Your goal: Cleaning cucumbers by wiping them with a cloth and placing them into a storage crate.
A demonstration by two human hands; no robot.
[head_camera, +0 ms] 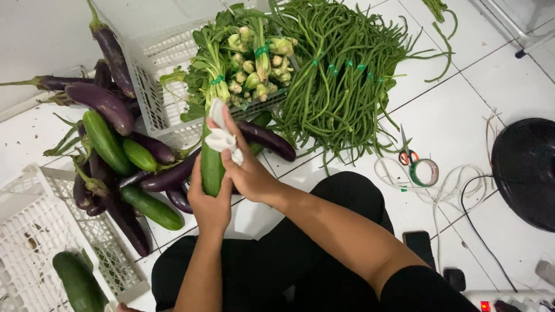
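Your knees in black cloth sit nearest the lens, and your two forearms run up from them to the work. Your left hand [209, 203] is wrapped shut round the lower end of a cucumber [211, 162], holding it upright and steady off the floor. Your right hand [245, 167] is partly closed, thumb and fingers pinching a white cloth [222, 136] against the cucumber's upper part, so the cloth can rub the skin while the other hand keeps it from turning. The cucumber stands in front of you, just before the leafy greens [211, 69].

To your left lies a pile of eggplants [104, 104] mixed with more cucumbers, close enough to reach without shifting. A white crate [156, 63] behind it bears the greens, and long beans [341, 69] in bundles spill from it onto the floor. Another crate [34, 231] at your lower left holds one cucumber, set apart from the pile.

You sit on a white tiled floor [462, 104]. To your right lie scissors [406, 151], a tape roll [425, 171], white cords, a phone [420, 247], a power strip [509, 300] and a dark round fan base [529, 170]
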